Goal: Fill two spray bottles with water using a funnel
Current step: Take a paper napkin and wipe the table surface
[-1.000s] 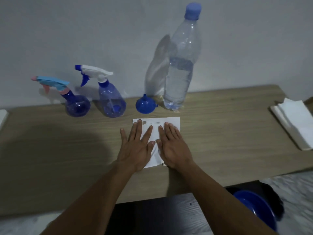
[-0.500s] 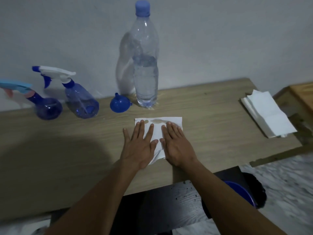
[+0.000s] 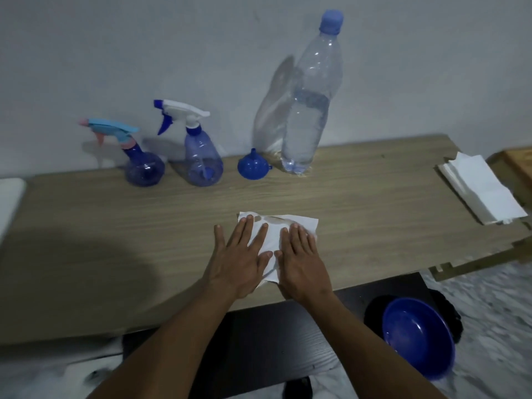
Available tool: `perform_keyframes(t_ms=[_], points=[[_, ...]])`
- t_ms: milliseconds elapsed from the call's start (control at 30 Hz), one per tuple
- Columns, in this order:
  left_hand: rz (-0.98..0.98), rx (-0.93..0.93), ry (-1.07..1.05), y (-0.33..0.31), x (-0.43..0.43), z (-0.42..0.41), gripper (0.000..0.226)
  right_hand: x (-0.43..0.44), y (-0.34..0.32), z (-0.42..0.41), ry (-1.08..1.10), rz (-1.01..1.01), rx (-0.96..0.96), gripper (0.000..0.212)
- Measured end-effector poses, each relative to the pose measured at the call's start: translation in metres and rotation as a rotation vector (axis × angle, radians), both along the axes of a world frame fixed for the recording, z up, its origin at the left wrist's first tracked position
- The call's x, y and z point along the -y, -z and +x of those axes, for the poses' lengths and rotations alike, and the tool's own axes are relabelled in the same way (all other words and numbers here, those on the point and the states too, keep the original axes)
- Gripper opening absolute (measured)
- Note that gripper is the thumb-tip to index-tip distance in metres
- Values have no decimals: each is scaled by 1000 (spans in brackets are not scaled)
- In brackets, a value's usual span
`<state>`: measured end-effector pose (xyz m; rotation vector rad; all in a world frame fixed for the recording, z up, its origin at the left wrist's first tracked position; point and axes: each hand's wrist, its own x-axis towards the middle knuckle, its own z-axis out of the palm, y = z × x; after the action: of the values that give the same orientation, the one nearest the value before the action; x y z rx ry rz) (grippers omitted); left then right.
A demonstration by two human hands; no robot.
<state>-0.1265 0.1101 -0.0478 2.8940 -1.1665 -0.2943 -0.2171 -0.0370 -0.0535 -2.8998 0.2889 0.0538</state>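
- Two spray bottles stand at the back left of the table (image 3: 115, 226). A round spray bottle (image 3: 144, 171) is fitted with a pink and pale-blue trigger. Just beside it, a taller spray bottle (image 3: 203, 159) is fitted with a white and blue one.
- Either could be tipped by a careless reach, being light, tinted blue plastic with a heavy head. Both heads are on, and the water level inside cannot be told.
- One funnel (image 3: 254, 168) is set mouth-down, spout up, between the taller spray bottle and the water bottle. It could be sent rolling if knocked, as it is smooth, hard, round blue plastic.
- The left hand (image 3: 239, 260) is laid flat on a napkin (image 3: 272, 237), fingers straight and spread. Nothing is gripped.
- The napkin could be torn, or water merely smeared, if it is dragged across the wood-grain surface. It is thin, soft white paper, and damp patches are seen along its far edge.
- The right hand (image 3: 302, 263) is likewise pressed flat on the napkin, just beside the left, with nothing held.
- The water bottle (image 3: 311, 110) could be toppled most easily, being tall and narrow. It is clear thin plastic, blue-capped and roughly half full.
- A stack of napkins (image 3: 480, 191) is left at the right edge, folded and dry-looking.
- A glossy blue bowl (image 3: 417, 341) is seen below the table's near right.
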Motion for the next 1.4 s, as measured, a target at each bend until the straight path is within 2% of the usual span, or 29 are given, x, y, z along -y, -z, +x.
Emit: perform_keyframes(t_ms=[433, 567, 700, 967, 1400], points=[[59, 56, -147, 6, -223, 81, 68, -199, 7, 105, -209, -17, 35, 62], [62, 57, -224, 8, -272, 75, 68, -239, 7, 114, -308, 9, 0, 68], [62, 39, -290, 8, -289, 54, 69, -256, 7, 102, -338, 17, 28, 63], [49, 30, -342, 6, -234, 6, 70, -203, 9, 58, -386, 98, 13, 64], [-1, -15, -322, 4, 15, -77, 73, 50, 9, -32, -426, 63, -22, 68]])
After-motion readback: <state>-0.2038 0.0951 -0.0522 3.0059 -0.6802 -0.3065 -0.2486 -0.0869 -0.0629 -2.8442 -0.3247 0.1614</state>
